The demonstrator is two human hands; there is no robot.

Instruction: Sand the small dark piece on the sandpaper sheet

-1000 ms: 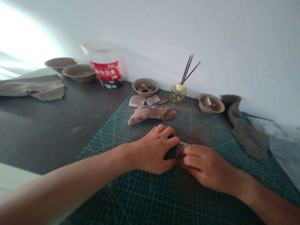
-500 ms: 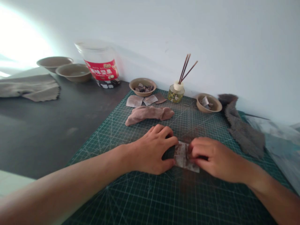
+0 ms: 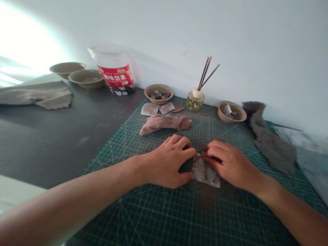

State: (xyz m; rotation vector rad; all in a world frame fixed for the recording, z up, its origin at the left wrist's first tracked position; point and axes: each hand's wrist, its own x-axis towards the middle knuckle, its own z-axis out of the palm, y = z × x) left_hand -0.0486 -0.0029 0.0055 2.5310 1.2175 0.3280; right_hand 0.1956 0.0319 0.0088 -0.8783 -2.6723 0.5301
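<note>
Grey sheet (image 3: 205, 174): a small smudged square lying flat on the green cutting mat (image 3: 164, 212), between the two hands, its near right corner uncovered
Sheet's weight: looks very light, so it would likely skid if nothing pinned it
Sheet's body: thin and paper-like; should bend readily yet lie flat, with creasing or tearing at an edge the main risk
Sheet's surface: dull and stained, so probably not slippery under the fingers
Left hand (image 3: 169, 164): spread, thumb and index finger apart, pressing at the two ends of the sheet's left edge
Right hand (image 3: 230, 162): fingertips bunched together at the sheet's far edge; cannot tell whether they pinch something small
Best hold: downward pressure along the left edge, thumb and finger well apart; for lifting, a light pinch at the bare near right corner
</note>
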